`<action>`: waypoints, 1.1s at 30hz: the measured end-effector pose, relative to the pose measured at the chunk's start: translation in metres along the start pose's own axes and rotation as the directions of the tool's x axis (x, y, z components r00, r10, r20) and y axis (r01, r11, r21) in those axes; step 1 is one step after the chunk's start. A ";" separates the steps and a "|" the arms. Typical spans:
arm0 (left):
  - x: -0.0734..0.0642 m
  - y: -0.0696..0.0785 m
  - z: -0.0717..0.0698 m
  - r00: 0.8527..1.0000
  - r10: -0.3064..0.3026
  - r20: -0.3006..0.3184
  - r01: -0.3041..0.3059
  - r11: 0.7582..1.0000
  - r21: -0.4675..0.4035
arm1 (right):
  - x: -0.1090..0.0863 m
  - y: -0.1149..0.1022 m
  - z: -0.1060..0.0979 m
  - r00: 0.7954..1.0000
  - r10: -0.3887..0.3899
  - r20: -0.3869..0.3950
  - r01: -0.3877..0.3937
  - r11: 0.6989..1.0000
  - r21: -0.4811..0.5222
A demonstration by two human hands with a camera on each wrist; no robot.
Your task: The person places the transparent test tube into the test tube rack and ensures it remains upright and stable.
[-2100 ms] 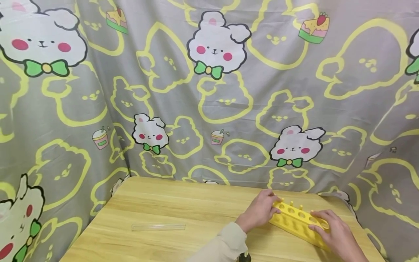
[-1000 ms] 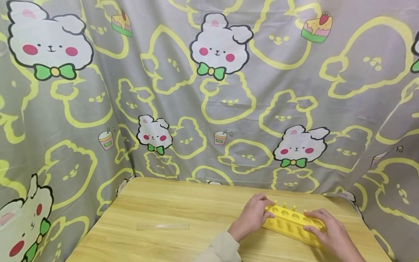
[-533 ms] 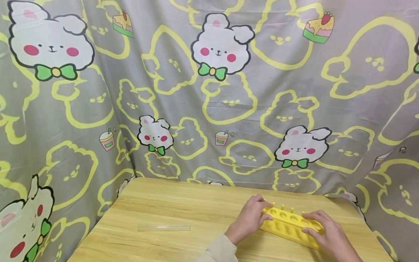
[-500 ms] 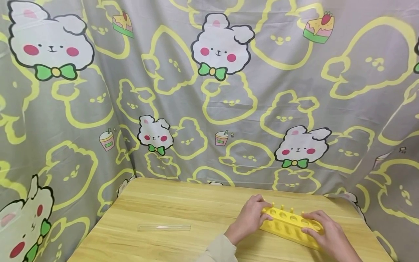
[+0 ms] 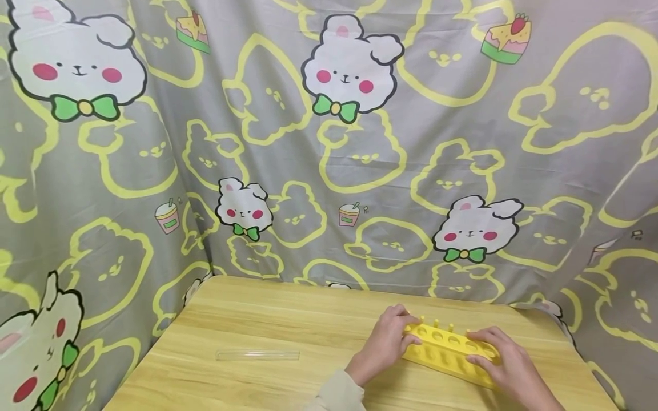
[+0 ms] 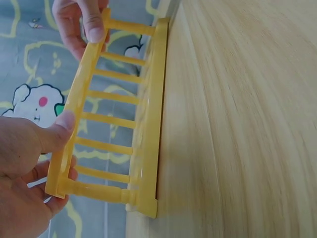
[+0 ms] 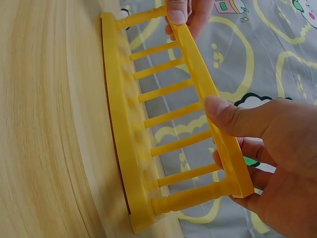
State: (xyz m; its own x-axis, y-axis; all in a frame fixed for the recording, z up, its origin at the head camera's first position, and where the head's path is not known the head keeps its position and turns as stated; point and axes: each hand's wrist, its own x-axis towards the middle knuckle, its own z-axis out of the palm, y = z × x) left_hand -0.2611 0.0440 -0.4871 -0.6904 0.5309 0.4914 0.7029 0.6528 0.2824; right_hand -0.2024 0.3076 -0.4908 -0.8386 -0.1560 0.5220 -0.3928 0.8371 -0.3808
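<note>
A yellow plastic test tube rack (image 5: 447,359) stands upright at the right of the table, a row of round holes in its top plate and several pegs along the back. My left hand (image 5: 382,343) grips the left end of the top plate, thumb on the near side, fingers curled behind. At the other end my right hand (image 5: 506,359) holds the plate the same way. In both wrist views the rack's base (image 6: 154,119) lies right along the tabletop, with thin posts (image 7: 166,91) between base and top plate. A clear test tube (image 5: 257,355) lies flat on the table, left of the hands.
The light wood-grain table (image 5: 308,319) reaches back to a grey curtain (image 5: 288,171) printed with rabbits and yellow outlines. The curtain also hangs along the left and right sides.
Both hands, keeping their grip, have shifted the rack a little to the left over the table. The view has turned slightly. The test tube stays lying on the table.
</note>
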 end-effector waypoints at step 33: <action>-0.034 -0.028 -0.026 0.986 -0.163 -0.043 0.157 0.980 -0.119 | 0.026 -0.034 0.033 0.987 -0.157 -0.035 0.159 0.985 0.062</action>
State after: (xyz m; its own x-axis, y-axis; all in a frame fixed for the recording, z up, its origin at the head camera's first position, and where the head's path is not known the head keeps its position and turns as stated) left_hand -0.2533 -0.0065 -0.4904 -0.7881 0.3937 0.4733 0.6009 0.6590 0.4524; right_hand -0.2229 0.2584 -0.4896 -0.7528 -0.2673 0.6015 -0.5437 0.7676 -0.3393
